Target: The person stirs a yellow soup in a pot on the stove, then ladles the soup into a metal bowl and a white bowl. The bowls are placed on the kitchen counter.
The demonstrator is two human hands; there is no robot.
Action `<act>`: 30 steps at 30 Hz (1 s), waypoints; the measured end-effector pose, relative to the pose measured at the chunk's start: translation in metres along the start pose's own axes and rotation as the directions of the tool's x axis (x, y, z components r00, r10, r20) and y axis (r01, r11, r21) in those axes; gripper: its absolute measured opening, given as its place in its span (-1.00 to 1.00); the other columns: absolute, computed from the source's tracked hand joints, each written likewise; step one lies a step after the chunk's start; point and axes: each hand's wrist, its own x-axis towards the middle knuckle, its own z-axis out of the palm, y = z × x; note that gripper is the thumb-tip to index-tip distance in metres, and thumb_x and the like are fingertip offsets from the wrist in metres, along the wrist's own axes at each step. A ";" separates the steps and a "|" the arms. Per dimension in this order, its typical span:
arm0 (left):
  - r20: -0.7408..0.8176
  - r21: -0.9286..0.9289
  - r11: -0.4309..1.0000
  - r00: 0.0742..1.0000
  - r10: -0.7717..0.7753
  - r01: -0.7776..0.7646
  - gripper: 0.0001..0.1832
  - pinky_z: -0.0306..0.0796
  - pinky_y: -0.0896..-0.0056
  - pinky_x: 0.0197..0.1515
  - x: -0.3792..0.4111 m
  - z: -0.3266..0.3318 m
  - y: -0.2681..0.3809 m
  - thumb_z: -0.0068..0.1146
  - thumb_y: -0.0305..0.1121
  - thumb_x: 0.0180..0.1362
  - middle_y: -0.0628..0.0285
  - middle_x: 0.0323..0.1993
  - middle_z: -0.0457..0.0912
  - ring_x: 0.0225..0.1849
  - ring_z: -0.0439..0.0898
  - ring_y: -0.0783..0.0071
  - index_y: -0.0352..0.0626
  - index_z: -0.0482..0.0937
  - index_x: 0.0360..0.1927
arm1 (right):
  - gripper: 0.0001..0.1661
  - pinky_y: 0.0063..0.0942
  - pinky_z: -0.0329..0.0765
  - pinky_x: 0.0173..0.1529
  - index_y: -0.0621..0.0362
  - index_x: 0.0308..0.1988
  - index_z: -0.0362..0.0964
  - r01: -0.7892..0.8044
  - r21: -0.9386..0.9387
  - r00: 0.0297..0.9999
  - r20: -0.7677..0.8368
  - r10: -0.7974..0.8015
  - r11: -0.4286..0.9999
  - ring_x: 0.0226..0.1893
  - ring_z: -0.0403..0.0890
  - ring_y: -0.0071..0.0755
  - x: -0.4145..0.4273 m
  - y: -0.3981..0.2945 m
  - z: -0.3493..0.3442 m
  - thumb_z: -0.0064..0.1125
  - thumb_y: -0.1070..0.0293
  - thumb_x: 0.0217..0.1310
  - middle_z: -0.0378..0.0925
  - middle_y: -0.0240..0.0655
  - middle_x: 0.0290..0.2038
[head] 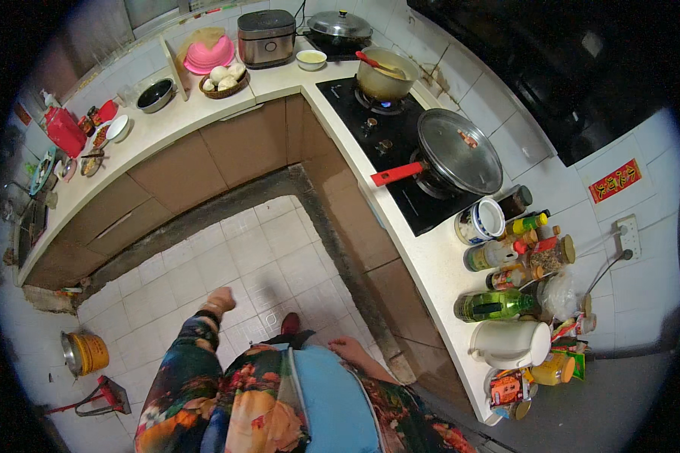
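Observation:
My left hand hangs over the tiled floor with its fingers curled; whether it is fully closed is unclear. Close to the blue front of my clothing is my right hand, partly curled, with no object visible in it. Ahead on the right is a black gas hob. A metal pot holding a red-handled utensil sits over a blue flame at its far burner. The nearer burner bears a pan with a red handle, covered by a glass lid.
Jars, a green bottle and a white pitcher crowd the right counter. A rice cooker, a basket of mushrooms and bowls line the far counter. On the floor at left are a yellow-sided metal bucket and a red dustpan.

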 end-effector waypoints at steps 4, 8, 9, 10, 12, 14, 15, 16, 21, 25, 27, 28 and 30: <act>0.148 -0.084 0.984 0.978 -0.147 0.160 -0.67 0.44 0.14 0.09 0.004 0.037 -0.100 0.04 -0.25 -0.01 -0.13 -0.12 0.62 0.02 0.57 -0.03 -0.25 0.67 -0.27 | -0.62 -0.42 0.56 -0.17 0.25 -0.06 0.54 0.133 -0.142 0.991 0.045 -0.127 0.981 -0.28 0.62 -0.41 0.035 -0.052 0.000 0.17 0.23 0.21 0.64 -0.23 -0.24; 0.370 -0.292 0.896 0.903 -0.218 0.336 -0.72 0.55 0.23 -0.24 -0.034 0.124 -0.156 -0.07 -0.35 0.03 0.05 -0.44 0.70 -0.44 0.68 0.26 -0.29 0.66 -0.45 | -0.67 -0.43 0.56 -0.21 0.26 -0.08 0.51 0.227 -0.136 0.969 0.133 -0.210 0.964 -0.31 0.61 -0.44 0.078 -0.114 0.000 0.16 0.30 0.23 0.63 -0.26 -0.31; 0.415 -0.200 0.950 0.899 -0.139 0.239 -0.72 0.55 0.20 -0.36 -0.046 0.109 -0.134 -0.08 -0.36 0.05 0.04 -0.45 0.69 -0.48 0.68 0.24 -0.33 0.64 -0.46 | -0.69 -0.43 0.55 -0.22 0.27 -0.09 0.50 0.236 -0.112 0.967 0.127 -0.221 0.965 -0.33 0.60 -0.45 0.082 -0.130 -0.003 0.15 0.32 0.23 0.62 -0.27 -0.33; 0.456 -0.267 0.907 0.872 -0.179 0.326 -0.71 0.54 0.18 -0.43 -0.055 0.119 -0.131 -0.08 -0.34 0.06 0.04 -0.45 0.67 -0.50 0.67 0.22 -0.34 0.62 -0.46 | -0.71 -0.45 0.55 -0.24 0.27 -0.09 0.49 0.307 -0.062 0.940 0.178 -0.292 0.950 -0.34 0.59 -0.48 0.088 -0.150 0.002 0.15 0.33 0.24 0.61 -0.29 -0.34; 0.519 -0.363 0.809 0.821 -0.237 0.463 -0.70 0.51 0.16 -0.44 -0.064 0.149 -0.131 -0.07 -0.28 0.07 0.03 -0.42 0.66 -0.45 0.65 0.18 -0.31 0.61 -0.44 | -0.74 -0.48 0.54 -0.26 0.26 -0.10 0.47 0.421 0.040 0.867 0.276 -0.415 0.906 -0.37 0.56 -0.52 0.101 -0.186 0.012 0.14 0.36 0.25 0.59 -0.33 -0.35; 0.485 -0.416 0.793 0.846 -0.220 0.445 -0.68 0.49 0.17 -0.29 -0.062 0.169 -0.135 -0.05 -0.22 0.07 0.02 -0.34 0.65 -0.32 0.63 0.14 -0.26 0.63 -0.39 | -0.75 -0.50 0.53 -0.26 0.26 -0.09 0.45 0.428 0.087 0.809 0.408 -0.424 0.899 -0.38 0.54 -0.55 0.103 -0.232 0.020 0.12 0.37 0.27 0.57 -0.34 -0.33; 0.450 -0.419 0.814 0.870 -0.198 0.402 -0.67 0.48 0.17 -0.22 -0.055 0.174 -0.136 -0.05 -0.19 0.07 0.02 -0.31 0.65 -0.26 0.62 0.13 -0.23 0.63 -0.36 | -0.75 -0.51 0.52 -0.27 0.26 -0.08 0.45 0.432 0.118 0.778 0.453 -0.435 0.894 -0.38 0.53 -0.57 0.099 -0.255 0.018 0.11 0.38 0.28 0.56 -0.35 -0.32; 0.399 -0.399 0.858 0.903 -0.156 0.325 -0.66 0.47 0.17 -0.15 -0.038 0.177 -0.139 -0.04 -0.16 0.07 0.01 -0.27 0.65 -0.19 0.61 0.11 -0.20 0.64 -0.33 | -0.74 -0.52 0.52 -0.26 0.25 -0.07 0.44 0.473 0.082 0.764 0.458 -0.454 0.877 -0.38 0.53 -0.57 0.094 -0.276 0.011 0.11 0.38 0.27 0.56 -0.34 -0.31; 0.212 -0.270 0.963 0.976 0.052 0.008 -0.61 0.44 0.19 0.07 0.039 0.164 -0.141 -0.01 -0.05 0.06 0.00 -0.14 0.64 0.00 0.58 0.06 -0.09 0.67 -0.24 | -0.68 -0.44 0.53 -0.16 0.25 -0.04 0.41 0.731 -0.154 0.630 0.526 -0.572 0.665 -0.28 0.58 -0.42 0.087 -0.369 -0.046 0.13 0.40 0.21 0.57 -0.23 -0.24; 0.190 -0.375 0.926 0.981 0.030 0.044 -0.61 0.44 0.19 0.08 0.079 0.128 -0.114 0.02 -0.04 0.04 0.01 -0.13 0.64 0.01 0.58 0.07 -0.07 0.68 -0.23 | -0.65 -0.25 0.52 -0.03 0.22 -0.05 0.43 0.789 -0.492 0.614 0.606 -0.506 0.367 -0.14 0.59 -0.15 0.094 -0.431 -0.112 0.13 0.41 0.13 0.53 -0.09 -0.12; 0.157 -0.448 0.893 0.987 0.035 0.040 -0.60 0.44 0.19 0.09 0.109 0.107 -0.105 0.03 -0.03 0.03 0.02 -0.12 0.64 0.02 0.58 0.07 -0.05 0.68 -0.22 | -0.64 -0.16 0.50 0.02 0.21 -0.04 0.44 0.719 -0.623 0.691 0.593 -0.413 0.309 -0.05 0.55 -0.04 0.102 -0.460 -0.159 0.13 0.40 0.12 0.49 -0.04 -0.06; 0.133 -0.459 0.888 0.990 0.056 0.012 -0.60 0.44 0.18 0.09 0.131 0.092 -0.099 0.03 -0.02 0.03 0.02 -0.11 0.64 0.02 0.57 0.07 -0.04 0.68 -0.22 | -0.64 -0.16 0.50 0.03 0.20 -0.04 0.44 0.673 -0.685 0.722 0.529 -0.445 0.278 -0.02 0.53 -0.03 0.128 -0.459 -0.183 0.13 0.38 0.13 0.47 -0.05 -0.05; 0.184 -0.083 0.961 0.943 0.275 -0.264 -0.62 0.44 0.24 0.11 0.164 0.049 -0.080 0.10 -0.13 0.03 0.07 -0.07 0.65 0.05 0.58 0.16 -0.12 0.66 -0.15 | -0.63 -0.13 0.50 0.03 0.18 -0.01 0.43 0.485 -0.856 0.808 0.360 -0.467 0.179 0.02 0.47 0.02 0.159 -0.482 -0.228 0.14 0.36 0.15 0.42 -0.06 -0.03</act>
